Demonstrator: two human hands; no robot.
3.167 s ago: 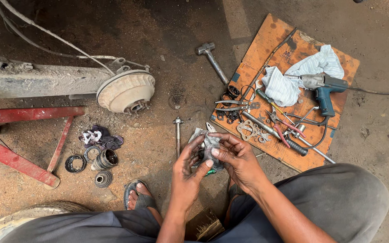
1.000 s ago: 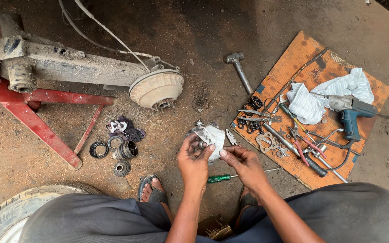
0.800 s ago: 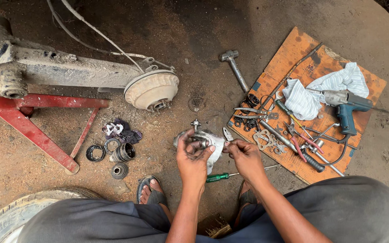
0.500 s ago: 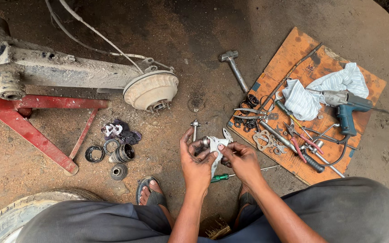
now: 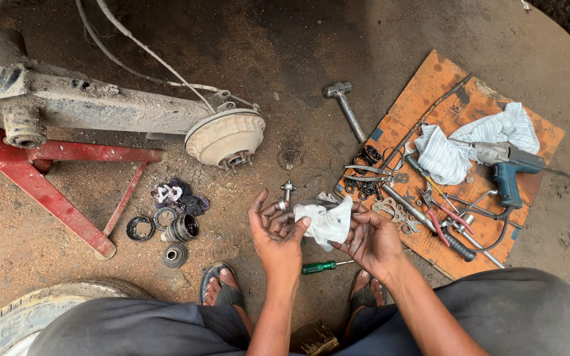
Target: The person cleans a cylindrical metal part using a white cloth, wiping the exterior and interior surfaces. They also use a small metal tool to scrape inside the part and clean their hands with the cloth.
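Note:
My left hand (image 5: 277,234) and my right hand (image 5: 372,238) meet low in the middle of the head view, over the dirt floor. Together they hold a white rag (image 5: 325,221), bunched between the fingers. A dark metal part shows at the rag's top edge, mostly hidden by the cloth. A small metal spindle (image 5: 286,192) stands on the ground just beyond my left fingertips. A green-handled screwdriver (image 5: 320,266) lies on the ground under my wrists.
An axle arm with a brake drum (image 5: 225,137) rests on a red stand (image 5: 54,191) at left. Bearings and rings (image 5: 169,231) lie nearby. An orange board (image 5: 470,86) at right carries a blue power tool (image 5: 506,175), striped cloth, wrenches and pliers. A hammer (image 5: 346,105) lies beyond.
The rag has been gathered up between both hands and now covers the metal part that my left hand held bare before. The view shifted slightly.

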